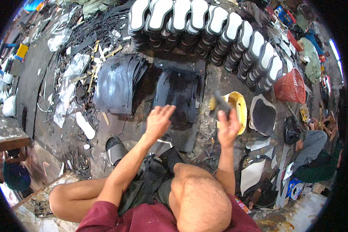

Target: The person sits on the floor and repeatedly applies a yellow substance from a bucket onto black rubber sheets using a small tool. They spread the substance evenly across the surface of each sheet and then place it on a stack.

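Many white-topped soles (232, 27) stand stacked, seemingly done; the black sheet (178, 87) before me looks unfinished. My left hand (158, 123), fingers extended, empty, is at its near-left edge; my right hand (228, 129) grips a dark tool (221, 102) (blurred) by the yellow bowl (242, 114).

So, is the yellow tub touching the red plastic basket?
Apart. The head view shows the yellow tub well left of the red plastic basket, with a plain gap between.

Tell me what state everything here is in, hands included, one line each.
Left hand: open, holding nothing visible
Right hand: closed around the tool
Tool: gripped, blurred
Yellow tub: uncovered
Middle sheet: lying flat
Sheet pile: stacked
Soles: stacked, white tops up
Scraps: strewn
Red basket: fullness unclear
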The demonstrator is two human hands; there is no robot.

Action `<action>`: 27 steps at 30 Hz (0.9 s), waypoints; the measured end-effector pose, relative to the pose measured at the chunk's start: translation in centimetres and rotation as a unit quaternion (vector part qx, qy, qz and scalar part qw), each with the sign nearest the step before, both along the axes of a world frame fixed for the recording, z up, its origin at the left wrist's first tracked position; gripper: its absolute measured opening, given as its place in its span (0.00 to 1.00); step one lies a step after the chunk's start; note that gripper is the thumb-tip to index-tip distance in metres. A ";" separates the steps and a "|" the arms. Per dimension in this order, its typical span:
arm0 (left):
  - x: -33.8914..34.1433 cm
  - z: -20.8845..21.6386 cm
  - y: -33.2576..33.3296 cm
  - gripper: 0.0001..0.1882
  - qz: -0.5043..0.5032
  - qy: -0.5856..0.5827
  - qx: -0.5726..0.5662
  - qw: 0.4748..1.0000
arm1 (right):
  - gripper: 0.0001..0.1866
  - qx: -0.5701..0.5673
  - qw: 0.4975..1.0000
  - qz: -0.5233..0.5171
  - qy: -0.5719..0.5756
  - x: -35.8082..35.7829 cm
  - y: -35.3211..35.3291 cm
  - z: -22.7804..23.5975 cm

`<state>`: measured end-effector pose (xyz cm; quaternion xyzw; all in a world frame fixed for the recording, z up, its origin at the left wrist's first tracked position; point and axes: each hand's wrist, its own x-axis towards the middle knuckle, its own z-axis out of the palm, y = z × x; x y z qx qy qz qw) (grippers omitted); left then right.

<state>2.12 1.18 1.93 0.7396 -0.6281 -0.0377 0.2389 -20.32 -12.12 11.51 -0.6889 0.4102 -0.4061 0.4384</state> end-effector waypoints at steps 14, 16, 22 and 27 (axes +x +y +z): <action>11.4 0.9 -18.2 0.17 -0.196 0.279 0.467 0.816 | 0.15 0.131 0.967 -0.069 -0.208 3.5 -1.4 -1.6; 11.6 0.6 -19.2 0.20 -0.219 0.274 0.546 0.761 | 0.17 0.157 0.967 -0.053 -0.193 3.5 -1.3 -2.8; 9.0 -2.4 -18.9 0.21 -0.090 0.303 0.554 0.770 | 0.16 0.131 0.973 -0.058 -0.182 3.6 -1.9 -2.3; 11.1 -3.0 -18.1 0.19 -0.059 0.242 0.418 0.874 | 0.16 0.111 0.978 -0.077 -0.161 1.8 -2.2 -2.0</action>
